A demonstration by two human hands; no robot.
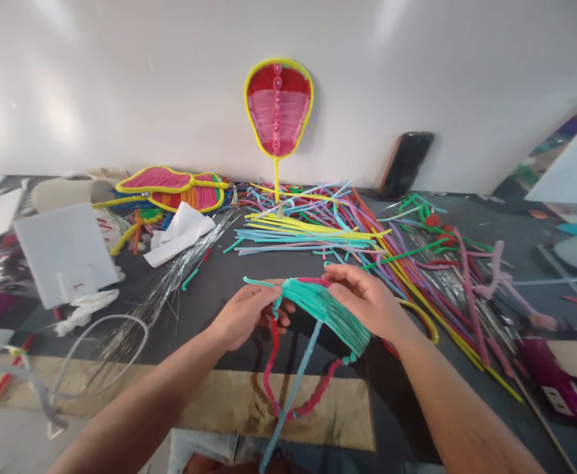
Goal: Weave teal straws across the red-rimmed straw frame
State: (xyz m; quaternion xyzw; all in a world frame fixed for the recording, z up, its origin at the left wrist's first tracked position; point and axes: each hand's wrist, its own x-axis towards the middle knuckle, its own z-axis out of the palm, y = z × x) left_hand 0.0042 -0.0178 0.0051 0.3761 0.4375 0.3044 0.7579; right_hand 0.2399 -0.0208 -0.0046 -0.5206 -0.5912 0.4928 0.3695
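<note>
Between my hands is a pipe-cleaner piece (325, 306), with a red looped frame, rows of turquoise strands across one side and a light blue stem (298, 368) pointing down toward me. My left hand (256, 309) pinches its left edge, where a loose turquoise end sticks out. On the far right edge, my right hand (367, 296) grips the strands with thumb and fingers. The red loop hangs below, over the table. Straight ahead, a finished-looking paddle shape (278, 112) in pink and red with a yellow rim stands upright against the white wall.
Loose pipe cleaners (312, 234) in many colours are heaped beyond my hands. A phone (406, 164) leans on the wall. At left lie a yellow-edged pink piece (170, 184), a white card (66, 253), thin wires (170, 276) and folded paper (182, 234). A purple tool (559, 382) lies right.
</note>
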